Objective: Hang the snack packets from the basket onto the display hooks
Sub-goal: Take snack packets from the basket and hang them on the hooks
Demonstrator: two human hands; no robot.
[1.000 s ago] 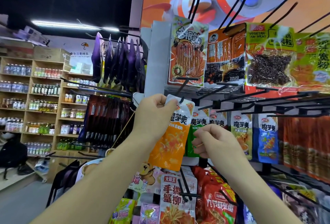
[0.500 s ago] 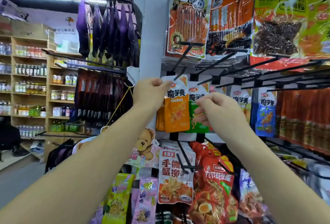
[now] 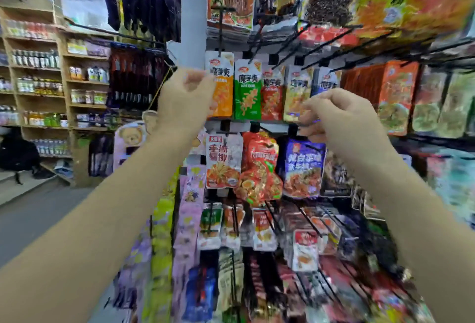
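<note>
Both empty, we are hovering left hand (image 3: pixel 186 101) and right hand (image 3: pixel 336 117) loosely curled; orange packet (image 3: pixel 222 86) is hanging upright just beside the left

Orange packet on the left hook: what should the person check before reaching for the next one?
1. Orange packet is on its black hook: ok, it hangs at the row's left end.
2. It hangs straight beside the green packet: ok.
3. Left hand is clear of it: cannot tell; blurred fingers sit at its left edge.
4. Right hand is free: cannot tell; the fingers are curled and nothing shows in them.
5. Basket is within reach: cannot tell; it is out of view.
</note>
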